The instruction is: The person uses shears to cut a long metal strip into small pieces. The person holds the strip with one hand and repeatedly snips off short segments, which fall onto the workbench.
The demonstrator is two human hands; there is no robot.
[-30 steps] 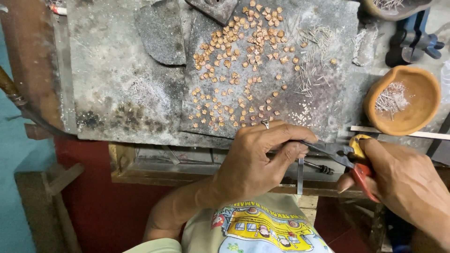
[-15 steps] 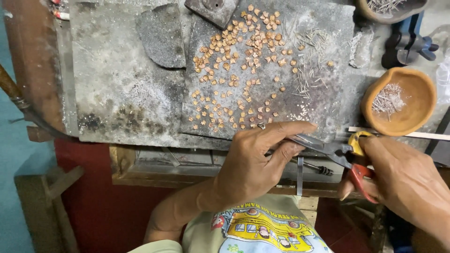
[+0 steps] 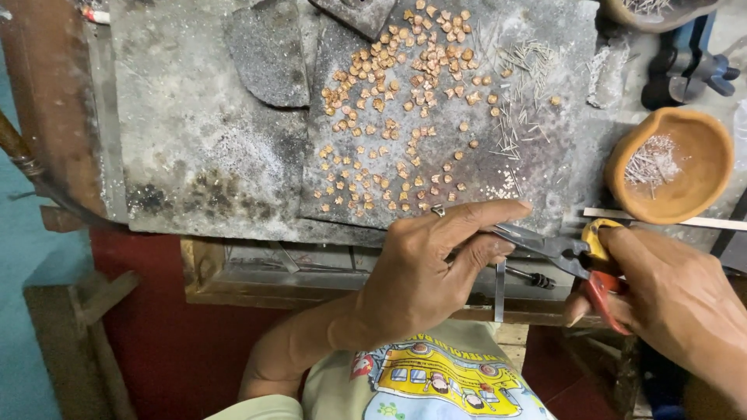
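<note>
Now my right hand grips the pliers by their red and yellow handles, nose pointing toward my left hand. My left fingers pinch around the nose tip; what they hold is hidden. Just beyond my left hand lies the slab, scattered with copper bits and pins. Beyond my right hand sits a clay bowl.

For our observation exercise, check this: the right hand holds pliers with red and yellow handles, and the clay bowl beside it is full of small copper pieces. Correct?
Not quite. In the head view, the right hand does hold the pliers, but the clay bowl contains thin metal pins; the copper pieces lie on the grey slab.
</note>
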